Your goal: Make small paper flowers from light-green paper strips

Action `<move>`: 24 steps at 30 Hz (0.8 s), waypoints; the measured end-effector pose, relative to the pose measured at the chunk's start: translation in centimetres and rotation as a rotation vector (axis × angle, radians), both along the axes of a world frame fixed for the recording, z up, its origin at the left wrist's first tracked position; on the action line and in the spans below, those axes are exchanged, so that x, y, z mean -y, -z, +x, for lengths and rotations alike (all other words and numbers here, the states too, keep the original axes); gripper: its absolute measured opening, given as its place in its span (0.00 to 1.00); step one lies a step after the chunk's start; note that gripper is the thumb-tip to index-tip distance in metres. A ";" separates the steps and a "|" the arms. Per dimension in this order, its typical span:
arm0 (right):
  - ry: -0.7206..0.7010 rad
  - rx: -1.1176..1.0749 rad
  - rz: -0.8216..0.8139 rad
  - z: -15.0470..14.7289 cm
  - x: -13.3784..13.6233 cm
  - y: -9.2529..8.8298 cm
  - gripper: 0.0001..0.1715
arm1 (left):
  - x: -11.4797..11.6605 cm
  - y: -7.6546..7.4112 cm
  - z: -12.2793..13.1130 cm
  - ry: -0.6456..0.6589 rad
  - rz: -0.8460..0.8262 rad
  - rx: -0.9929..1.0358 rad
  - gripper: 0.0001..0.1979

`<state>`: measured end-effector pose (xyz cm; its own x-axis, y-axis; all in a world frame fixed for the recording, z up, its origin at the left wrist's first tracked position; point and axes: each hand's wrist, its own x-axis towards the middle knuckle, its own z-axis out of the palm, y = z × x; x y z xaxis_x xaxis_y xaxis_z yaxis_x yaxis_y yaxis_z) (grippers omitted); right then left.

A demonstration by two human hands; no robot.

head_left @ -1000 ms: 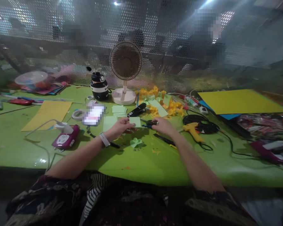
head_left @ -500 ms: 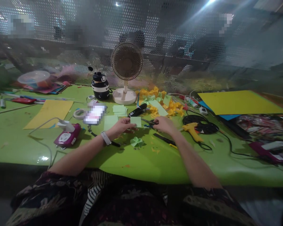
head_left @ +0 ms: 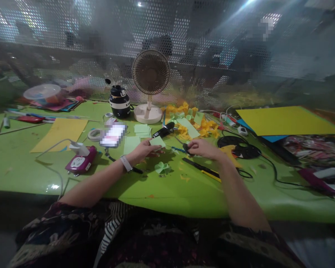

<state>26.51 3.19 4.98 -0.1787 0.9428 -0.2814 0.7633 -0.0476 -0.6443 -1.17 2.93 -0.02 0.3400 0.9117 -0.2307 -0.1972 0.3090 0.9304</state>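
Note:
Between the thumb and fingers of my left hand (head_left: 145, 150) is a small light green paper piece (head_left: 158, 142), now tilted. My right hand (head_left: 202, 149) is closed on the dark handles of a pair of scissors (head_left: 186, 148), whose thin blade points left toward the paper but stands apart from it. A blue braided cord (head_left: 178, 149) lies by the scissors. Below my hands a light green paper clover (head_left: 162, 168) rests on the table. To its right lies a black and yellow utility knife (head_left: 202, 169).
Behind my hands are a black stapler (head_left: 163, 129), cut green paper (head_left: 142, 130) and yellow paper flowers (head_left: 209, 128). A fan (head_left: 147, 113) and a bottle (head_left: 119, 104) stand farther back. A yellow glue gun (head_left: 230, 154) is right, a purple power strip (head_left: 81, 160) left.
My right hand has moved a little right and down with the scissors, away from the paper. The paper in my left hand has turned from facing me to a flatter tilt.

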 end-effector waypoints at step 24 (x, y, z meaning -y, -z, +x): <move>-0.063 -0.452 -0.177 -5.6 2.7 2.1 0.29 | 0.0 -0.4 -0.3 -0.154 -0.055 0.176 0.07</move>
